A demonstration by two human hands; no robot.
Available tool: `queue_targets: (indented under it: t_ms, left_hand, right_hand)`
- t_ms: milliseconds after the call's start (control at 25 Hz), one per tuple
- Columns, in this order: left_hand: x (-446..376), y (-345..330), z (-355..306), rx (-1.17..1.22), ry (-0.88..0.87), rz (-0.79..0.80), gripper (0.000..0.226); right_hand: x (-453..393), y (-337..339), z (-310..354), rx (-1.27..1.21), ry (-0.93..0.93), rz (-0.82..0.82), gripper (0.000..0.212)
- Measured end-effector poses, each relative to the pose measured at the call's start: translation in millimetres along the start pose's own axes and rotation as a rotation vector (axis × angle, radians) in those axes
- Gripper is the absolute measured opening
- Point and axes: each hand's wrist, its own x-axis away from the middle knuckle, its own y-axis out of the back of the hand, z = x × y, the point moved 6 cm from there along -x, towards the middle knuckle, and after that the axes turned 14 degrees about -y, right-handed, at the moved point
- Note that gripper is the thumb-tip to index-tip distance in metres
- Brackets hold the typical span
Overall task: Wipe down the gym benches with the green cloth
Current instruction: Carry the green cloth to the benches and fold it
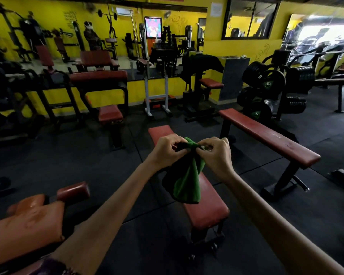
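I observe both arms extended forward. My left hand (165, 150) and right hand (216, 153) each pinch the top edge of the green cloth (187, 181), fingers curled onto it, hands close together. The cloth hangs bunched below them, in the air above the red flat bench (207, 207) directly ahead. A second red bench (270, 135) stands apart to the right. A worn orange pad (26, 221) sits near my left forearm. A weight plate rack (266, 84) stands behind the second bench.
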Motion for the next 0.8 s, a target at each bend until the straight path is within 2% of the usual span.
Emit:
queue_targets:
  t_ms: [80, 160, 200, 280, 360, 440, 480, 560, 600, 720, 800]
  left_hand:
    - [2.3, 5.9, 0.7, -0.023, -0.029, -0.070, 0.020]
    - [6.4, 11.4, 1.8, 0.050, 0.011, -0.170, 0.018]
    - [8.2, 15.3, 2.9, 0.104, 0.047, -0.222, 0.016]
    - [12.0, 23.3, 9.6, 0.185, 0.118, -0.279, 0.011]
    - [17.0, 30.4, 21.3, 0.226, 0.181, -0.284, 0.014]
    - [25.2, 35.1, 34.8, 0.264, 0.237, -0.310, 0.017]
    - [28.9, 35.2, 38.6, 0.298, 0.254, -0.322, 0.018]
    - [34.5, 27.8, 40.5, 0.367, 0.276, -0.338, 0.024]
    - [37.3, 23.1, 40.6, 0.393, 0.286, -0.352, 0.028]
    - [42.2, 14.4, 42.2, 0.461, 0.314, -0.397, 0.030]
    - [38.9, 12.5, 42.0, 0.509, 0.321, -0.397, 0.026]
  right_hand:
    - [1.3, -6.6, 5.7, -0.011, 0.074, 0.032, 0.012]
    - [4.4, -18.1, 2.0, -0.099, 0.109, 0.243, 0.007]
    - [7.6, -23.8, -4.1, -0.059, 0.156, 0.348, 0.011]
    - [20.4, -27.6, -16.6, 0.237, 0.379, 0.415, 0.026]
    - [24.2, -17.1, -18.4, 0.485, 0.620, 0.280, 0.035]
    - [19.0, 3.8, -4.5, 0.580, 0.757, 0.105, 0.039]
    - [11.5, 13.8, 1.6, 0.569, 0.727, 0.104, 0.040]
    - [-5.5, 23.5, 5.4, 0.409, 0.566, 0.274, 0.035]
    - [-10.5, 23.3, 4.2, 0.318, 0.514, 0.305, 0.030]
    - [-14.0, 23.6, -8.6, 0.076, 0.332, 0.222, 0.018]
    - [-12.3, 25.1, -18.1, -0.113, 0.211, 0.247, 0.018]
